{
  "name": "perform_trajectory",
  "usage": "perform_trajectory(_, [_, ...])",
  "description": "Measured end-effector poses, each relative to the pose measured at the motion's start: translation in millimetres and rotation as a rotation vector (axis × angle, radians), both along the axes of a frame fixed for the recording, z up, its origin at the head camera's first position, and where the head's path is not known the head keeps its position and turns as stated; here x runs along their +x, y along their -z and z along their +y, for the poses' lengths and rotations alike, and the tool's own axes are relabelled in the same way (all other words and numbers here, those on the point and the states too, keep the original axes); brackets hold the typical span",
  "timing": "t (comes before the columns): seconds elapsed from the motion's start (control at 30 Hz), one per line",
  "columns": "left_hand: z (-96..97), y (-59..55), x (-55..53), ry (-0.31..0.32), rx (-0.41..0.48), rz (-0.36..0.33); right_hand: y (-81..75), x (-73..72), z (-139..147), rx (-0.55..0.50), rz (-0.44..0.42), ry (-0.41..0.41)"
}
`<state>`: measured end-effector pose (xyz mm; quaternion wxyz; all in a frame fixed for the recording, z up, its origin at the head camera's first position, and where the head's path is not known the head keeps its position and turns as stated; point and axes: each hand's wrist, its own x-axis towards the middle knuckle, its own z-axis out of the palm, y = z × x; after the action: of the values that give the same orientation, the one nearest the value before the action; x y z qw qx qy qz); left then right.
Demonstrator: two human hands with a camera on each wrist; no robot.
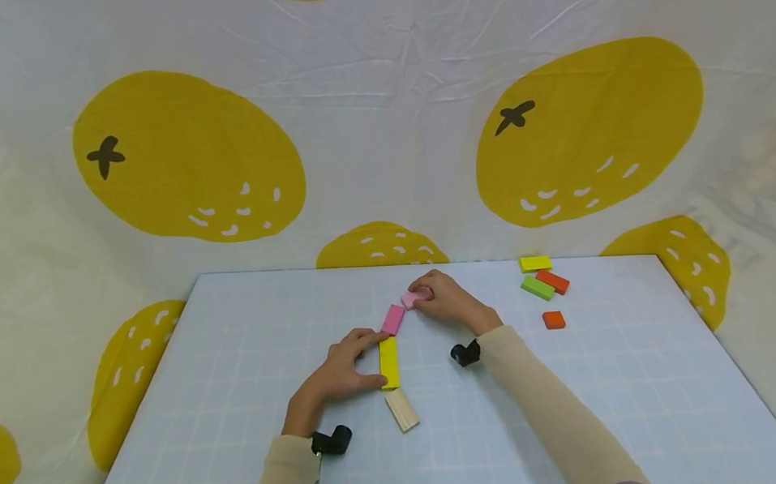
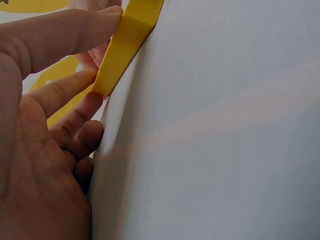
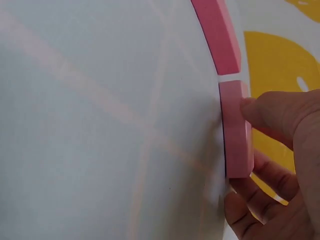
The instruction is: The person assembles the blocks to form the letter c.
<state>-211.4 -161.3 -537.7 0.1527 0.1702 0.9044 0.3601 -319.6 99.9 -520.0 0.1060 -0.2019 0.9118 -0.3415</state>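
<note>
My left hand (image 1: 337,370) holds a long yellow block (image 1: 389,363) between thumb and fingers, one at each end. The left wrist view shows the same yellow block (image 2: 127,42) lying flat on the cloth, the thumb at its near corner. My right hand (image 1: 445,297) pinches a light pink block (image 1: 413,297); the right wrist view has the thumb on the side of this light pink block (image 3: 235,130). A darker pink block (image 1: 393,320) lies between the two, a small gap from the light pink one. Below the yellow block, a plain wooden block (image 1: 402,410) sits at a slant.
At the back right lie a yellow block (image 1: 535,263), a green block (image 1: 537,288), a red-orange block (image 1: 553,281) against the green one, and a short orange block (image 1: 554,320). The pale blue checked tabletop (image 1: 236,319) meets a hanging cloth with yellow fruit prints behind.
</note>
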Motion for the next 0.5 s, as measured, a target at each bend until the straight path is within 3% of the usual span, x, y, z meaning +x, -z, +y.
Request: perform_trajectory(0.5, [-1.4, -2.6, 2.0, 0.031, 0.016, 0.031, 2.4, -4.4, -3.2, 0.003, 0.028, -0.028])
